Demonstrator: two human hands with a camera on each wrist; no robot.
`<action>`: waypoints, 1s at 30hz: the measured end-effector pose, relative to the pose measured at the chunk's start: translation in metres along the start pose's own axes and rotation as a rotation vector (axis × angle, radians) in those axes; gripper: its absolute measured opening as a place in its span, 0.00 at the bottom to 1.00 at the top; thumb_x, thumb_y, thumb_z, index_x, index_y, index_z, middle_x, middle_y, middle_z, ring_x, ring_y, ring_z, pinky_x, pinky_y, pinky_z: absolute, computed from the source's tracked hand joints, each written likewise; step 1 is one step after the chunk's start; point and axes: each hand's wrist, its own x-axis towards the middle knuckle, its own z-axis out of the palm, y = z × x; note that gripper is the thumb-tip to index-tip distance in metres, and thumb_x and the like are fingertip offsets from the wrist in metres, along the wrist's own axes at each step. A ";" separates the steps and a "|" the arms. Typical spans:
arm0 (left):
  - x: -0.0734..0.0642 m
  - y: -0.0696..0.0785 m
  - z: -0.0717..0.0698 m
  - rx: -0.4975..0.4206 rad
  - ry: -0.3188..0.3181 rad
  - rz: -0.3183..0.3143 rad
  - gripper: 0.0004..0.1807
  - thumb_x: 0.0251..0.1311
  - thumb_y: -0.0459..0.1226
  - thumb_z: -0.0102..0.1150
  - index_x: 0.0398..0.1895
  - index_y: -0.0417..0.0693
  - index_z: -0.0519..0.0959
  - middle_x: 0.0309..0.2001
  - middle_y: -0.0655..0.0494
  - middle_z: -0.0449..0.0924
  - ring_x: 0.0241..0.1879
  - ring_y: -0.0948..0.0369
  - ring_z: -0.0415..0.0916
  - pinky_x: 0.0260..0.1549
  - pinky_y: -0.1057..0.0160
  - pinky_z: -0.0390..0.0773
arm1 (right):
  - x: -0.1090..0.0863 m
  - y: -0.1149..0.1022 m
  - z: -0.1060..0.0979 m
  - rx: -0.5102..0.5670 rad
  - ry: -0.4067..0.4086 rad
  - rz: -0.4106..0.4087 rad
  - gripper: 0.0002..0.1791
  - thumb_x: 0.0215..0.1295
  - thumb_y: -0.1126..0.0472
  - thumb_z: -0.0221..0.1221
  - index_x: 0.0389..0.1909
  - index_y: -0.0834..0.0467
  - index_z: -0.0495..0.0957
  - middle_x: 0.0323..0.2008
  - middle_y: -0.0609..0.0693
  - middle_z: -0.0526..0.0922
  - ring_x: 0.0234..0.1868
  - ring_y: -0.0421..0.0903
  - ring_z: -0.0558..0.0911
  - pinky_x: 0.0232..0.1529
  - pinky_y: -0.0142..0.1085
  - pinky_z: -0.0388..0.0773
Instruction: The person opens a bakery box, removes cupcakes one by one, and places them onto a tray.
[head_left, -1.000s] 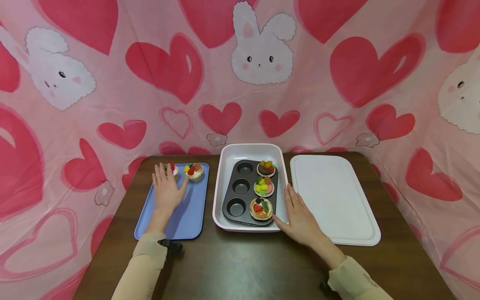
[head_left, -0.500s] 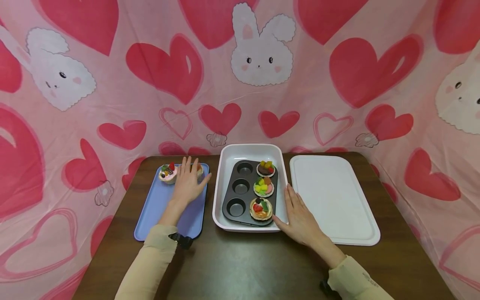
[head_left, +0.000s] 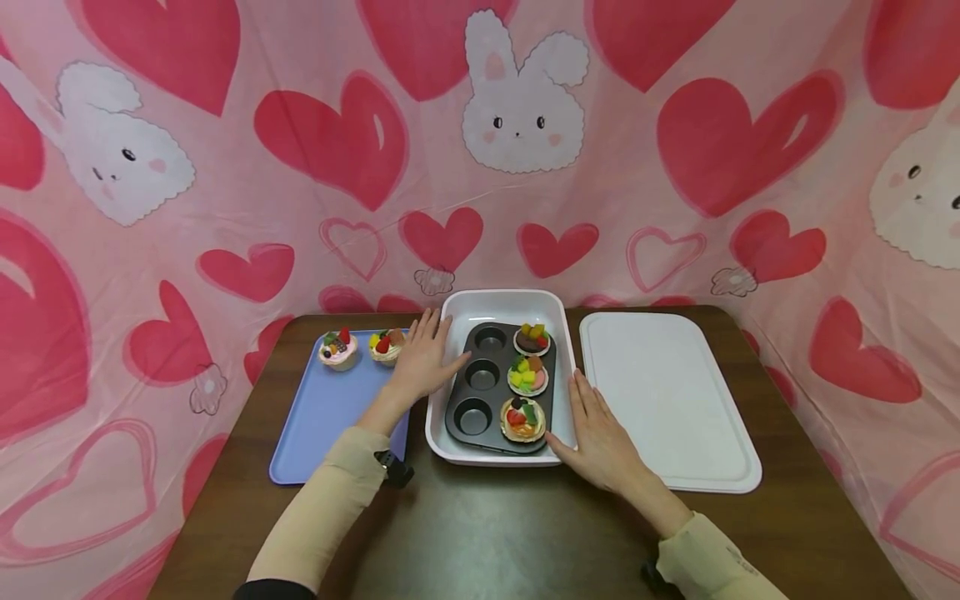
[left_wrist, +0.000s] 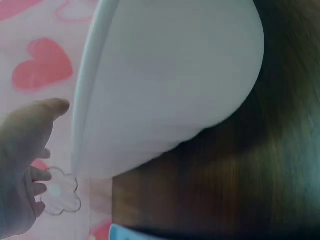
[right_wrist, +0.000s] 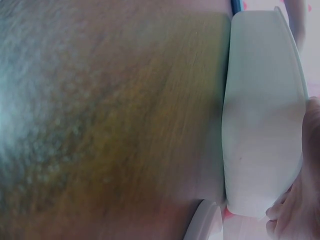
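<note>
My left hand, fingers straight and thumb spread, is over the left rim of a deep white basin. In the left wrist view, this hand appears beside the basin's upper edge, holding nothing. Against the basin's front right side rests my right hand, its fingers straight along the rim. Inside the basin lies a dark muffin tin. Its right column bears a fruit tart, a cupcake with yellow cubes and a chocolate cupcake. The three left cups hold nothing.
Left of the basin, a blue tray carries a pink-cream cupcake and another fruit cupcake at its far end. A flat white board lies on the right. Behind the brown table hangs a pink heart-patterned cloth.
My left hand has moved right, from above the cupcakes on the blue tray to the basin's left rim. Both cupcakes there show again. My right hand has stayed put.
</note>
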 end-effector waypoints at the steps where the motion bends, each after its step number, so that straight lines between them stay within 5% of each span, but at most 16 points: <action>1: 0.001 0.002 0.002 0.006 -0.005 0.009 0.48 0.74 0.59 0.63 0.86 0.39 0.62 0.87 0.32 0.55 0.90 0.39 0.47 0.88 0.38 0.48 | 0.000 0.000 0.000 0.000 -0.001 -0.001 0.61 0.73 0.34 0.62 0.88 0.69 0.46 0.90 0.66 0.45 0.89 0.64 0.56 0.87 0.60 0.57; 18: 0.035 0.052 0.017 -0.034 -0.138 0.057 0.47 0.78 0.61 0.56 0.86 0.40 0.63 0.86 0.36 0.59 0.89 0.42 0.50 0.89 0.42 0.50 | 0.001 -0.001 -0.002 0.004 0.007 -0.009 0.60 0.73 0.36 0.63 0.87 0.71 0.47 0.89 0.68 0.46 0.89 0.65 0.57 0.87 0.61 0.57; 19: 0.041 0.048 0.027 -0.028 -0.138 0.069 0.49 0.77 0.65 0.54 0.86 0.41 0.62 0.87 0.37 0.59 0.90 0.44 0.50 0.89 0.44 0.50 | 0.001 -0.001 -0.002 0.003 0.009 -0.009 0.60 0.73 0.36 0.63 0.87 0.71 0.47 0.89 0.68 0.47 0.88 0.66 0.57 0.87 0.61 0.57; 30: 0.041 0.074 0.015 -0.033 -0.194 0.070 0.48 0.76 0.64 0.55 0.85 0.38 0.65 0.85 0.37 0.63 0.88 0.43 0.55 0.88 0.45 0.54 | -0.002 -0.002 0.000 -0.007 0.027 -0.015 0.60 0.72 0.36 0.64 0.86 0.72 0.49 0.89 0.69 0.49 0.87 0.66 0.59 0.86 0.61 0.59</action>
